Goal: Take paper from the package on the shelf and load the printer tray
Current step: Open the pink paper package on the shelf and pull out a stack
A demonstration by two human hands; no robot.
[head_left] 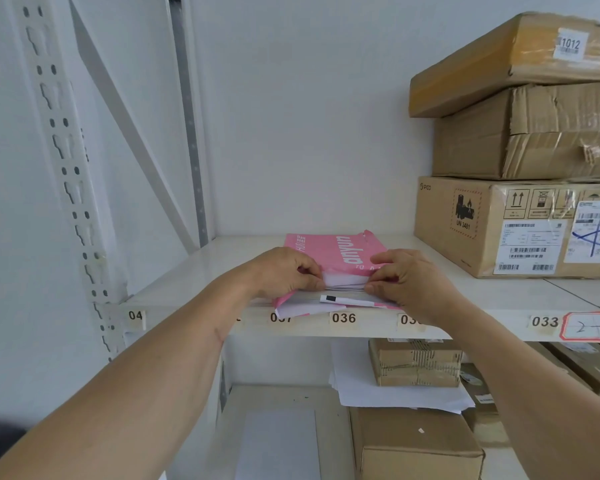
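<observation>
The pink paper package (333, 252) lies at the front edge of the shelf (174, 282), torn end facing me. My left hand (284, 268) and right hand (400, 277) pinch the white sheets (343, 282) showing at its open mouth, fingers pressed together on the stack. Nothing is drawn out yet (early days, I judge); the printer tray is nowhere in sight.

A single wide-angle view comes from the person's head, facing forward and slightly down at a white shelf (194, 268) about chest height — close enough that both forearms stretch in from the bottom corners. The wall behind fills the upper frame, stacked cardboard boxes (513, 140) crowd the right edge, and a lower shelf level shows beneath.
</observation>
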